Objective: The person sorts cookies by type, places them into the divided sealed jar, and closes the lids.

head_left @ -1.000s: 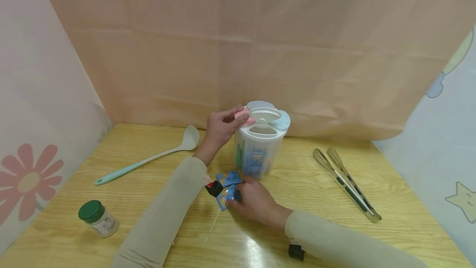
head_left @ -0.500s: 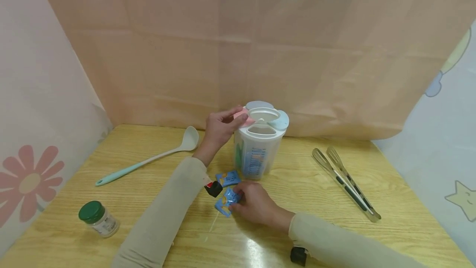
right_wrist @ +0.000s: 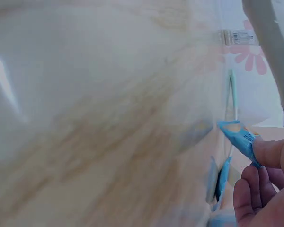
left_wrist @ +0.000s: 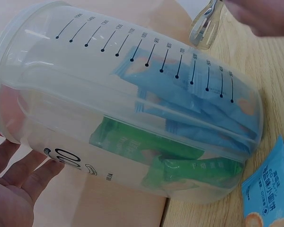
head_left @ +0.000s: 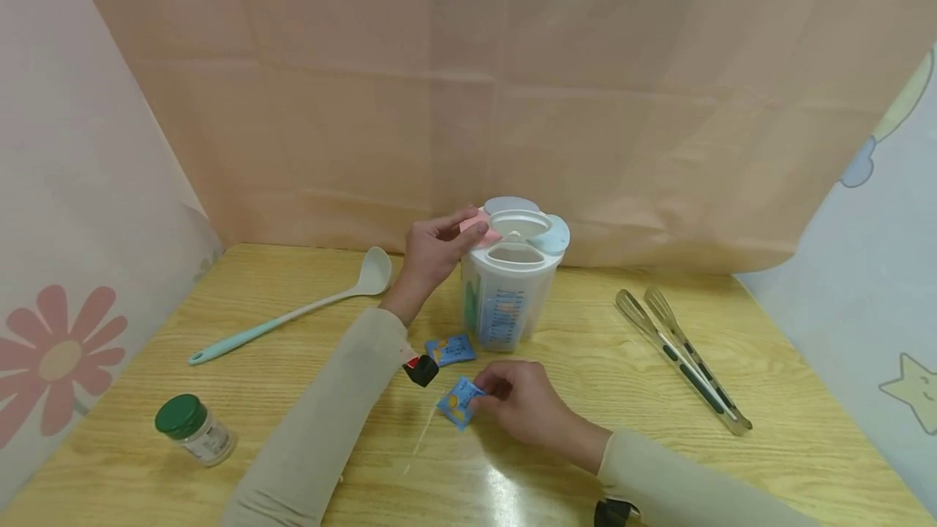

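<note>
From the head view, the right hand (head_left: 530,409) pinched a blue packet (head_left: 459,402) just above the tabletop (head_left: 586,364), fingers clenched on its edge. The left hand (head_left: 432,250) gripped the container (head_left: 512,283) lid.

The left wrist view showed packets already inside.

The right wrist view confirmed the pinch. The pick-up looked done; dropping it in called for lifting to the open hole.

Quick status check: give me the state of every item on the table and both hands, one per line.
Container: upright, one lid flap open, packets inside.
Left hand: holds the pink flap at the rim.
Right hand: pinches a blue packet, lifted off the table.
Second blue packet: flat beside the container.
Ladle: lying flat.
Tongs: lying flat, untouched.
Jar: upright, green cap on.
</note>
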